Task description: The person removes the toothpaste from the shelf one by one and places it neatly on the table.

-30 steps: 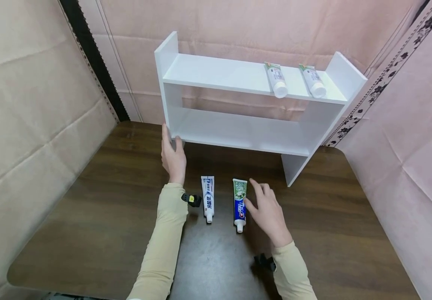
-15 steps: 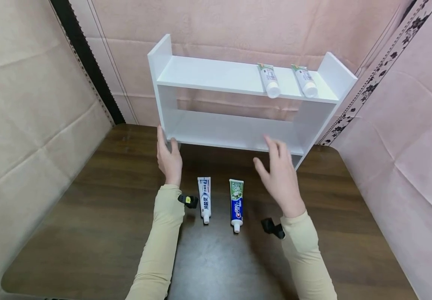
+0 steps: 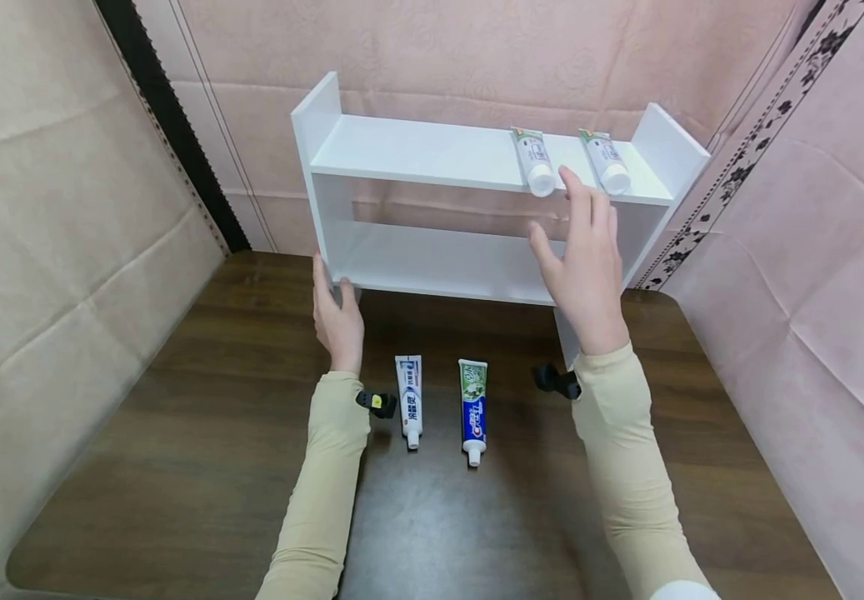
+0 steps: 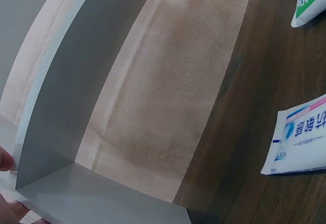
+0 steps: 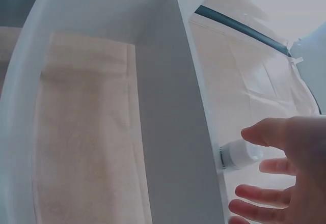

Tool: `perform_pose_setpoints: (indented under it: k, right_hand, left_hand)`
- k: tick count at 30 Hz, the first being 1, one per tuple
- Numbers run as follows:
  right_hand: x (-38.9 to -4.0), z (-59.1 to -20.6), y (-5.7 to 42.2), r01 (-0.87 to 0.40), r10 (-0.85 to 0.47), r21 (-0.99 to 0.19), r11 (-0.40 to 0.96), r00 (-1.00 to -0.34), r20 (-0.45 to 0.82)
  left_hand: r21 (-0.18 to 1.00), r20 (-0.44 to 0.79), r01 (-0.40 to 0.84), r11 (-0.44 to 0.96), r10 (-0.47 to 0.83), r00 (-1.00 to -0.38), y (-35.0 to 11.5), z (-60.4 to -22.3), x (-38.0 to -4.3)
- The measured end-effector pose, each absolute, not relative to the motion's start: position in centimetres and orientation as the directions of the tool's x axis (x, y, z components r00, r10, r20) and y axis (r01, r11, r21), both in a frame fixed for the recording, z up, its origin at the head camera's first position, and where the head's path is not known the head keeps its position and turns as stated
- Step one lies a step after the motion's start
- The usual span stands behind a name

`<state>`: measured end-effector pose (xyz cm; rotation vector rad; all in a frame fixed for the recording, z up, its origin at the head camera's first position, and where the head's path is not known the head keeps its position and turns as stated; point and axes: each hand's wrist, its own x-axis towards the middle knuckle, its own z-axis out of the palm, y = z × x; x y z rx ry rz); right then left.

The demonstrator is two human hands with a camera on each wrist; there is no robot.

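My left hand (image 3: 338, 327) holds the lower left side of a white two-tier shelf (image 3: 432, 262), thumb at the front edge and fingers along the outer side. In the left wrist view only some fingertips (image 4: 6, 160) show at the panel's edge. My right hand (image 3: 589, 267) is raised before the upper tier, fingers spread, holding nothing. Just beyond its fingertips, two white toothpaste tubes lie on that tier, a left tube (image 3: 533, 162) and a right tube (image 3: 606, 162), caps toward me. In the right wrist view a white cap (image 5: 240, 154) juts past the shelf edge near my thumb.
On the brown wooden table (image 3: 199, 433) lie a white-and-blue toothpaste tube (image 3: 410, 400) and a green-and-blue toothpaste tube (image 3: 472, 408), side by side in front of the shelf. Pale cloth walls (image 3: 476, 50) enclose the table at the back and both sides.
My right hand has moved from beside the green-and-blue toothpaste tube up and forward to the upper tier. My left hand stays at the shelf's side. The view has shifted slightly.
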<state>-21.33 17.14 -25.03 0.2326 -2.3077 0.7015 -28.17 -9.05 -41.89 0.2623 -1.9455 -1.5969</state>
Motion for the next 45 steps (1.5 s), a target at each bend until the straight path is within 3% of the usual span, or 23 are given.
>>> perform_pose_setpoints:
  k: [18,33,45]
  right_hand:
    - [-25.8,-22.5,15.7,-0.209,0.103,-0.397,0.894,-0.765,0.635]
    - [-26.9,-23.6,14.9,-0.23,0.227,-0.459,0.858,-0.633,0.741]
    - [-26.0,-24.1,14.7,-0.304,0.266,-0.508,0.806,-0.58,0.77]
  left_hand:
    - [0.942,0.323,0.213,0.261,-0.522,-0.79,-9.1,-42.0,-27.9]
    - [0.939,0.331,0.218,0.267,-0.521,-0.787,-8.9,-41.9,-28.0]
    - [0.938,0.33,0.215,0.271,-0.515,-0.791,-9.0,-41.9,-27.9]
